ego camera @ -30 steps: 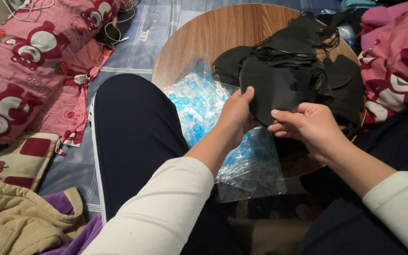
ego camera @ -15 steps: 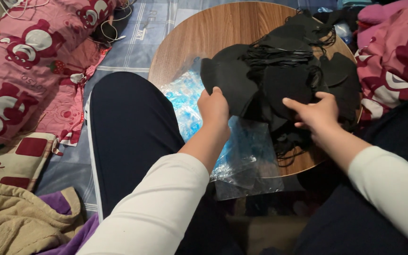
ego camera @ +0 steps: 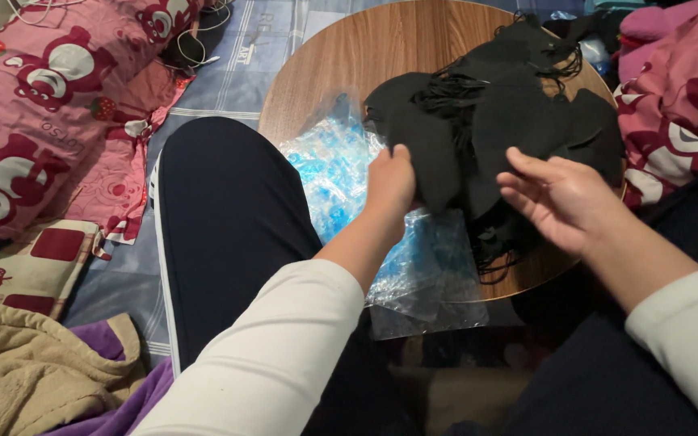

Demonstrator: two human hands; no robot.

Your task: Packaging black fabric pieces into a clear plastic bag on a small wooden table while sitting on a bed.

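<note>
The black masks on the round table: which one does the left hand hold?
The left hand grips the black mask at the pile's left edge, beside the clear plastic bag. The other masks lie untouched; the right hand is open.

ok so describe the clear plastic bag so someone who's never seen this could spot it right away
Start at the round wooden table in the upper middle. On its near left edge, between the pile of black masks and the person's dark-trousered knee, lies the clear plastic bag, hanging over the rim beneath the left hand. It is the only see-through, crinkled thing there, with bright blue packets showing inside.
</note>
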